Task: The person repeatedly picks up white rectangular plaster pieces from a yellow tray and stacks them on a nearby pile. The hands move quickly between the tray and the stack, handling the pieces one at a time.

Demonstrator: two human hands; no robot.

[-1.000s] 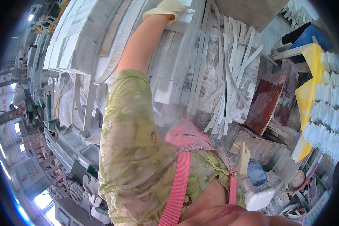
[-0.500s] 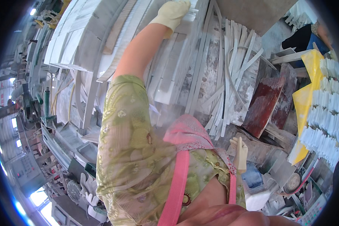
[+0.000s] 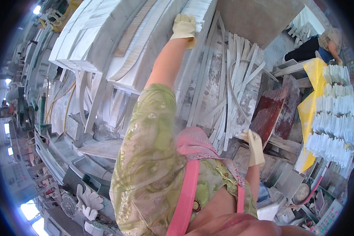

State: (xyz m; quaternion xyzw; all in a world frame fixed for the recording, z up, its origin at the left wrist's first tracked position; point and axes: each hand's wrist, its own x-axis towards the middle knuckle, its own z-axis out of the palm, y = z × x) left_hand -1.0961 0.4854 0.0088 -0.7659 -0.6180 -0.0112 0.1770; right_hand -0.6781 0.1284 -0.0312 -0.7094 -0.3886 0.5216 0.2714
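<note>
My left hand (image 3: pixel 183 30), in a cream rubber glove, reaches far forward at the end of a stretched arm. Its fingers are bent down over a packed row of thin white stone strips (image 3: pixel 194 11); the fingertips are hidden. My right hand (image 3: pixel 254 148), in a matching glove, hangs in the air at the right of my body. Its fingers are loosely bent and apart, with nothing seen in them. It is nearest to a dark red board (image 3: pixel 268 112) and a heap of loose pale strips (image 3: pixel 240 74).
White slabs (image 3: pixel 80 43) are stacked at the far left. A large grey-brown panel (image 3: pixel 255 17) stands at the back. On the right, bundled white pieces (image 3: pixel 332 102) lie beside yellow sheeting (image 3: pixel 312 78), and another person (image 3: pixel 329 45) bends behind them. White gloves (image 3: pixel 88 200) lie at lower left.
The view has shifted a little. My left hand appears lower in the picture, still at the strip row. My right hand has risen forward, its fingers more bent and its forearm now showing.
</note>
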